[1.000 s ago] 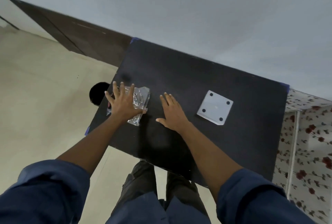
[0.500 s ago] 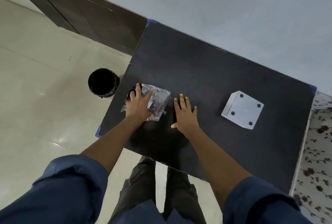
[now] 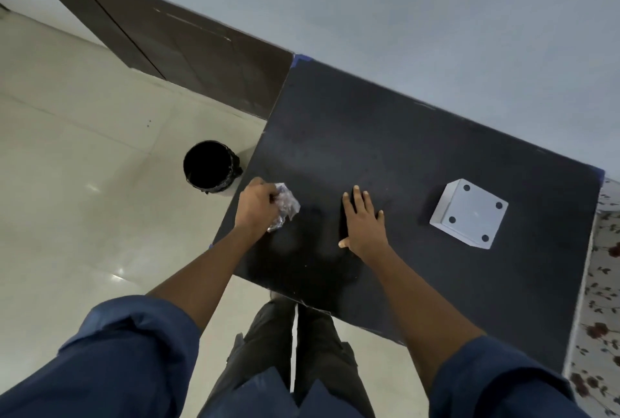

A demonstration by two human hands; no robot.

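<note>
A crumpled clear plastic bag (image 3: 286, 204) sits bunched at the black table's (image 3: 385, 149) left edge.

On the matt black table top (image 3: 385, 135), a crinkled, glossy clear plastic bag (image 3: 286, 204) and a smooth white plastic block (image 3: 469, 214) are seen, with glossy pale floor tiles (image 3: 84, 216) beside that table top.

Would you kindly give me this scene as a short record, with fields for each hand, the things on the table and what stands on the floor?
left hand: grips a crumpled clear bag near the left edge of the table
right hand: flat, palm down on the table, holds nothing
block: white, square, four dark holes in its top, on the table to the right, apart from both hands
bin: black, round, on the floor beside the table's left edge
</note>
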